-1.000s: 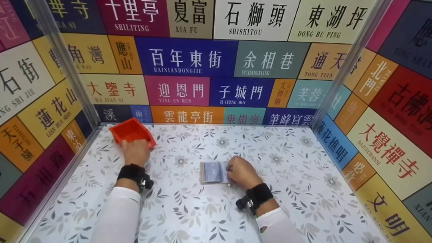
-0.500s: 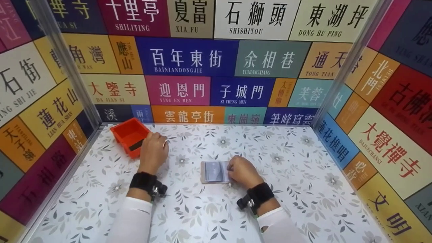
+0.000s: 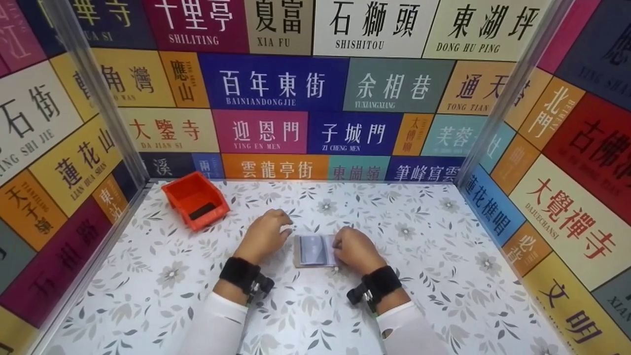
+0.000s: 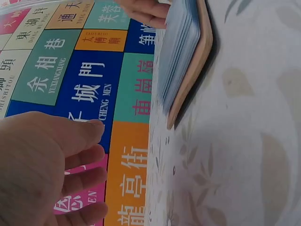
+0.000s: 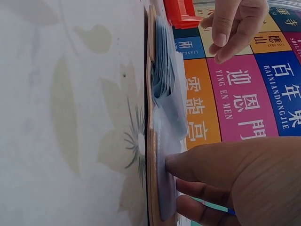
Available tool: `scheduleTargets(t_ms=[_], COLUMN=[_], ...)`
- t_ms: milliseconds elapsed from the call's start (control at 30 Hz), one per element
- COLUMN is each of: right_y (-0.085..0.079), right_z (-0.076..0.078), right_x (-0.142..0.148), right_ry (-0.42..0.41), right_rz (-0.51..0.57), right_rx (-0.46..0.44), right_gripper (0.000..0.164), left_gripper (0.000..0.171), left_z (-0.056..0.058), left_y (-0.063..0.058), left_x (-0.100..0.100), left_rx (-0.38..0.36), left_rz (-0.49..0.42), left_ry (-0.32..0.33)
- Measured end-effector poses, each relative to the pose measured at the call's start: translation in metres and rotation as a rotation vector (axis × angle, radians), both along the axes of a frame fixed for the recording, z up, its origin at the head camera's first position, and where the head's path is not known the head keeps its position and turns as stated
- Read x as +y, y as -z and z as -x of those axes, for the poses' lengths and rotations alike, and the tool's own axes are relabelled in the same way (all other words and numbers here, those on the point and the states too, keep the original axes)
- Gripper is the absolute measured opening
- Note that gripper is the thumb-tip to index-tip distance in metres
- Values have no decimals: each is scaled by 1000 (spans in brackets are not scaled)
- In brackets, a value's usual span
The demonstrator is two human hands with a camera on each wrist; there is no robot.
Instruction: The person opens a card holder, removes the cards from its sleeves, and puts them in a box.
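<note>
A card holder (image 3: pixel 313 250) with a tan cover and several clear plastic sleeves lies opened out on the table. Its sleeves (image 4: pixel 181 47) stand in a fanned stack in the left wrist view. At its right side my right hand (image 3: pixel 359 250) pinches a clear sleeve (image 5: pixel 165 188) between thumb and fingers. My left hand (image 3: pixel 267 236) hovers just left of the card holder, apart from it, with loosely bent fingers and nothing visible in them. Farther back on the left is a red plastic bin (image 3: pixel 194 195) with a flat black piece (image 3: pixel 202 211) near its front lip.
The table (image 3: pixel 296 320) has a white floral cover. Panels with colourful lettered signs (image 3: pixel 273 81) stand at the back and both sides, with clear posts (image 3: pixel 485 123) at the corners. Each wrist wears a black strap (image 3: pixel 239 273) with a small camera.
My left hand has come away from the red bin and moved right to beside the card holder, uncovering the black piece in the bin. The right hand has stayed at the card holder.
</note>
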State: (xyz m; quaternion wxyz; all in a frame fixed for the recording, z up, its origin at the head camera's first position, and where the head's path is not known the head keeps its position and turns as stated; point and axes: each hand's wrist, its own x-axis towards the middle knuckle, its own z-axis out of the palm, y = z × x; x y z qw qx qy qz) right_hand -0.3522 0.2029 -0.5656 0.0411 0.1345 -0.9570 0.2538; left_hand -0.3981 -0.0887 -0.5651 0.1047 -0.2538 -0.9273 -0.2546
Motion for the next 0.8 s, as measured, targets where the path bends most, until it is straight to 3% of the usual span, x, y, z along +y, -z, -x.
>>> scheduleTargets(t_ms=[33,67,267,500,800], right_y=[0,0,1,2,1], right_z=[0,0,2,3,2], right_x=[0,0,2,2,2], right_ry=[-1,-2,-8,-22,-22], right_rz=[-3,-6,-27,-59,-55], right_rx=[1,-2,12,41,14], right_gripper=[8,8,9,7,8], left_gripper=[26,27,31,42,43], left_z=[-2,-16,-30,-35,-35], left_y=[1,-13,-9,-3,4], left_x=[4,12,30,33,35], left_rx=[-11,-34,-71,-206,-167], left_rz=[7,29,96,98,129], left_ry=[18,13,107,135,152])
